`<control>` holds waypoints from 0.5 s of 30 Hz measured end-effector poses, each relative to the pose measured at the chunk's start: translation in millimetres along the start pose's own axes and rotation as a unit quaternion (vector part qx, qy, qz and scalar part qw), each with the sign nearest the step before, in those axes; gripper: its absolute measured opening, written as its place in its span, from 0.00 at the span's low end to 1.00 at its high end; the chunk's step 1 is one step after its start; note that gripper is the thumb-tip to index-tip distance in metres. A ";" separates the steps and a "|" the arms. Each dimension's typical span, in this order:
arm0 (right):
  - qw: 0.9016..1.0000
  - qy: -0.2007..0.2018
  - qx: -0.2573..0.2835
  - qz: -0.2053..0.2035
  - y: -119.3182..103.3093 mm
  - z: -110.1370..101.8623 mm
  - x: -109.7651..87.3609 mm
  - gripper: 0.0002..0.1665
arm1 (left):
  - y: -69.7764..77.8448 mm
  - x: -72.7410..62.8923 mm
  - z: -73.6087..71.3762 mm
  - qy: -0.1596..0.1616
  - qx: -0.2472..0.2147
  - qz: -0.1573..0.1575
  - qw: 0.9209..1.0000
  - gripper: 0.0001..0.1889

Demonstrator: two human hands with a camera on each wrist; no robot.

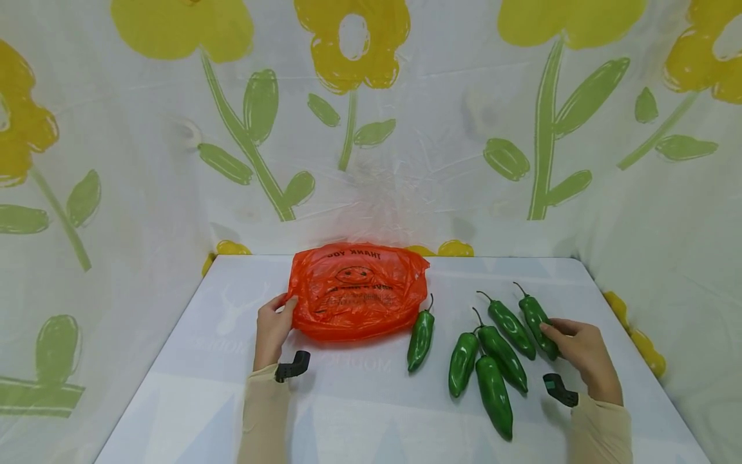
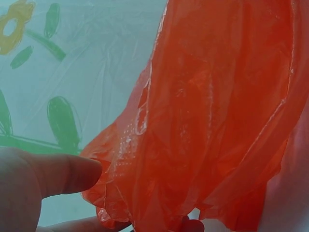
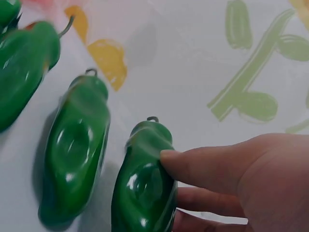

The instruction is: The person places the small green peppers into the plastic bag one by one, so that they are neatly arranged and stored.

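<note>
A red plastic bag (image 1: 359, 293) with dark printing lies at the back of the table, left of the middle. My left hand (image 1: 274, 327) pinches its left edge between thumb and fingers; the left wrist view shows the thin, wrinkled film of the bag (image 2: 207, 106) up close. At the right, my right hand (image 1: 580, 351) grips the rightmost green pepper (image 1: 536, 319), thumb on its near side. In the right wrist view, that pepper (image 3: 145, 183) has its stem pointing away, and a second pepper (image 3: 75, 150) lies beside it, untouched.
Several more glossy green peppers (image 1: 501, 357) lie loosely grouped between the hands. One pepper (image 1: 421, 340) is by the bag's right corner. The white table (image 1: 348, 412) is bounded by flower-printed sheeting (image 1: 417, 148) at the back and sides.
</note>
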State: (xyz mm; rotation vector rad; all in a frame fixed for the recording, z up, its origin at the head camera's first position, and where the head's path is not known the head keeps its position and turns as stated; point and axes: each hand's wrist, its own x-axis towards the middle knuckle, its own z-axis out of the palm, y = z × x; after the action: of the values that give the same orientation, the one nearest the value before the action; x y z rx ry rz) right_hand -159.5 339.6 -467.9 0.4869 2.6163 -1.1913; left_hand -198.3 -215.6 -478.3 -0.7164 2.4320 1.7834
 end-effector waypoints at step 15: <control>0.997 -0.032 0.056 -0.030 -8.3 1.3 -6.0 0.49 | -2.2 1.1 -1.4 -0.011 -0.004 0.004 1.000 0.34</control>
State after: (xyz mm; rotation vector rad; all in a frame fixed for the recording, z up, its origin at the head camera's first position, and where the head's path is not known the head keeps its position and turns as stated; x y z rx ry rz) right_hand -157.1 332.3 -461.1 0.3860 2.5365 -1.3545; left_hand -198.1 -217.8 -480.1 -0.6835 2.4184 1.7954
